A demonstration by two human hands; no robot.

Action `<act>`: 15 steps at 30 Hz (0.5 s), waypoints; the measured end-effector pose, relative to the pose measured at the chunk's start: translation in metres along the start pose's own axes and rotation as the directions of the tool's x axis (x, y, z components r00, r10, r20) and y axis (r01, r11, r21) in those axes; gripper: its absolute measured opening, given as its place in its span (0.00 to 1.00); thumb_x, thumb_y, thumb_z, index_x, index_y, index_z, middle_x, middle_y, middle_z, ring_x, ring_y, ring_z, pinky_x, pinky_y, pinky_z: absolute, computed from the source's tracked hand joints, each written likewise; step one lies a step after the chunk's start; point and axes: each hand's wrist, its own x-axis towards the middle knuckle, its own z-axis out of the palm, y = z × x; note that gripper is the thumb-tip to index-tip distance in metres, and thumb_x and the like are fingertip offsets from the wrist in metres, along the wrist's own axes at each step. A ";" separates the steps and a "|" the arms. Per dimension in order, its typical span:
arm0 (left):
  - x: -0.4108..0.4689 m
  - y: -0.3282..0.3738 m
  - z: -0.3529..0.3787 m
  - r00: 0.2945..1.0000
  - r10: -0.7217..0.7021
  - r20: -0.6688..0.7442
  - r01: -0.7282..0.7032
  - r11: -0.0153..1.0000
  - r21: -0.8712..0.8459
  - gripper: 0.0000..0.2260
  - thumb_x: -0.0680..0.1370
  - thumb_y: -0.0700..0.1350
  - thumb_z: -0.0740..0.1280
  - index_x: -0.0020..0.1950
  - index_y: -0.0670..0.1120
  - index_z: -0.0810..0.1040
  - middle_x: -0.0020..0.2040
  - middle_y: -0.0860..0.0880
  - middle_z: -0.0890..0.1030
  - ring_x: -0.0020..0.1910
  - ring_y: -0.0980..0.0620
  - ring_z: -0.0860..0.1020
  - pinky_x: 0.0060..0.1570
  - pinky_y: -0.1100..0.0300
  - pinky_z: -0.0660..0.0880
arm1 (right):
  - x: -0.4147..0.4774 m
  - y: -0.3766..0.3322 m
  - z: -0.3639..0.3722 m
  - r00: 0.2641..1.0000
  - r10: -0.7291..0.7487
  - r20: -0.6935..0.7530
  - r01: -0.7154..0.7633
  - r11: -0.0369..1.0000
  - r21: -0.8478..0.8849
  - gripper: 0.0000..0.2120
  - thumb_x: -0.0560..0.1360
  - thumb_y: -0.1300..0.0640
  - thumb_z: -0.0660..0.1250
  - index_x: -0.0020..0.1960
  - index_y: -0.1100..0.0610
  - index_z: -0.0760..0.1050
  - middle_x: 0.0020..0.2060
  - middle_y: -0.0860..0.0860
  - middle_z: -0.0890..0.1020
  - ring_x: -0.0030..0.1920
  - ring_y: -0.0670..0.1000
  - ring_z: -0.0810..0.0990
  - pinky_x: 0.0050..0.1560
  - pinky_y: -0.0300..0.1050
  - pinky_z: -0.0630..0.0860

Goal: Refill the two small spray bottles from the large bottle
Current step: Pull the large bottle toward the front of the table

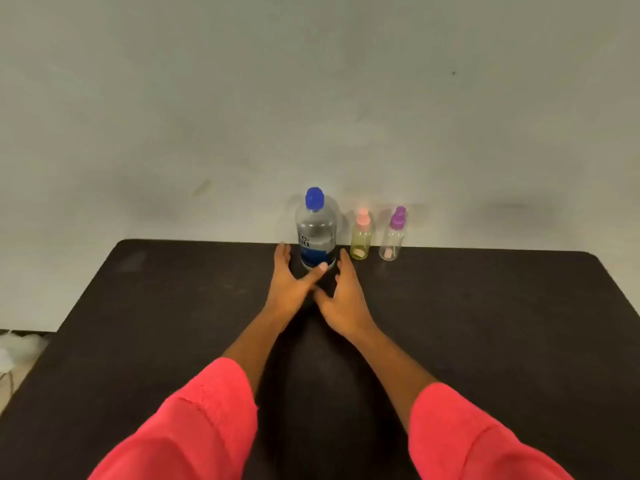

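Observation:
A large clear bottle [316,230] with a blue cap and blue label stands upright at the far edge of the black table [485,341]. My left hand [289,284] lies just left of its base with straight fingers, the thumb reaching across the label's lower edge. My right hand [344,296] is just right of the base, fingers straight. To the right stand a small yellow-green spray bottle [361,242] with a pink top and a small clear spray bottle [393,239] with a purple top, both upright and capped.
A plain grey wall [311,98] rises directly behind the bottles. Past the table's left edge lies something white [14,348] on the floor. My red sleeves cover both forearms near the bottom of the view.

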 end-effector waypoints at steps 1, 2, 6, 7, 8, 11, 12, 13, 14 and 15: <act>0.003 0.003 0.000 0.999 0.040 -0.014 -0.040 0.999 -0.024 0.45 0.71 0.50 0.74 0.78 0.48 0.48 0.77 0.49 0.56 0.75 0.52 0.56 0.71 0.54 0.58 | 0.006 0.001 0.001 0.999 -0.046 -0.018 0.046 0.999 0.007 0.40 0.74 0.61 0.68 0.78 0.54 0.48 0.76 0.51 0.59 0.75 0.49 0.58 0.74 0.46 0.59; 0.007 0.001 0.000 0.996 0.087 -0.019 -0.087 0.996 -0.020 0.45 0.70 0.51 0.74 0.77 0.48 0.49 0.77 0.49 0.58 0.75 0.52 0.58 0.71 0.55 0.59 | 0.010 0.002 0.002 0.995 -0.097 -0.036 0.096 0.995 -0.011 0.39 0.73 0.62 0.68 0.77 0.53 0.50 0.74 0.50 0.62 0.74 0.48 0.61 0.73 0.45 0.61; 0.010 -0.005 0.003 0.970 0.241 0.005 -0.241 0.969 0.052 0.35 0.72 0.51 0.73 0.74 0.52 0.59 0.69 0.55 0.70 0.65 0.60 0.68 0.61 0.69 0.65 | 0.023 0.012 0.007 0.989 -0.135 -0.063 0.132 0.990 -0.051 0.36 0.72 0.62 0.65 0.76 0.51 0.54 0.71 0.50 0.67 0.70 0.48 0.67 0.70 0.51 0.68; 0.009 -0.007 0.004 0.963 0.269 0.003 -0.269 0.960 0.077 0.32 0.73 0.51 0.72 0.73 0.52 0.61 0.67 0.55 0.71 0.63 0.61 0.69 0.58 0.71 0.65 | 0.024 0.016 0.008 0.987 -0.144 -0.073 0.140 0.988 -0.059 0.35 0.73 0.62 0.65 0.76 0.51 0.54 0.71 0.51 0.68 0.70 0.49 0.68 0.70 0.52 0.68; 0.008 -0.007 0.004 0.959 0.282 -0.009 -0.280 0.956 0.086 0.30 0.74 0.52 0.70 0.73 0.51 0.62 0.67 0.55 0.72 0.63 0.61 0.69 0.58 0.71 0.65 | 0.022 0.015 0.007 0.984 -0.156 -0.082 0.151 0.987 -0.061 0.33 0.74 0.61 0.64 0.75 0.51 0.56 0.70 0.51 0.69 0.70 0.49 0.68 0.69 0.52 0.68; 0.005 -0.013 0.002 0.956 0.290 -0.043 -0.285 0.955 0.085 0.26 0.76 0.52 0.67 0.72 0.50 0.63 0.68 0.51 0.73 0.66 0.55 0.70 0.64 0.60 0.67 | 0.018 0.015 0.005 0.977 -0.185 -0.108 0.183 0.983 -0.023 0.27 0.76 0.60 0.65 0.73 0.51 0.61 0.66 0.50 0.73 0.66 0.48 0.71 0.68 0.48 0.69; 0.001 -0.017 0.001 0.954 0.295 -0.044 -0.291 0.953 0.089 0.25 0.77 0.52 0.66 0.72 0.50 0.63 0.68 0.50 0.73 0.67 0.53 0.71 0.66 0.57 0.68 | 0.012 0.015 0.006 0.976 -0.190 -0.111 0.188 0.982 -0.025 0.26 0.77 0.59 0.65 0.72 0.51 0.62 0.66 0.50 0.73 0.66 0.48 0.72 0.67 0.47 0.70; -0.003 -0.020 0.000 0.954 0.299 -0.041 -0.294 0.951 0.093 0.25 0.77 0.52 0.66 0.72 0.49 0.63 0.68 0.49 0.73 0.67 0.52 0.71 0.67 0.54 0.68 | 0.007 0.015 0.006 0.974 -0.197 -0.114 0.195 0.980 -0.030 0.25 0.77 0.58 0.66 0.72 0.52 0.63 0.66 0.50 0.73 0.66 0.48 0.72 0.67 0.46 0.70; -0.008 -0.023 -0.002 0.953 0.300 -0.041 -0.295 0.951 0.094 0.25 0.77 0.53 0.65 0.72 0.50 0.63 0.68 0.49 0.73 0.67 0.52 0.71 0.67 0.52 0.68 | 0.001 0.016 0.007 0.972 -0.203 -0.114 0.200 0.979 -0.040 0.25 0.77 0.57 0.66 0.72 0.52 0.63 0.66 0.50 0.74 0.65 0.49 0.72 0.66 0.46 0.70; -0.015 -0.025 -0.004 0.954 0.297 -0.042 -0.292 0.952 0.091 0.24 0.77 0.55 0.65 0.71 0.50 0.64 0.67 0.50 0.74 0.66 0.52 0.72 0.67 0.51 0.68 | -0.005 0.017 0.008 0.971 -0.211 -0.110 0.207 0.977 -0.045 0.24 0.77 0.56 0.66 0.71 0.53 0.63 0.65 0.50 0.74 0.64 0.48 0.73 0.65 0.45 0.71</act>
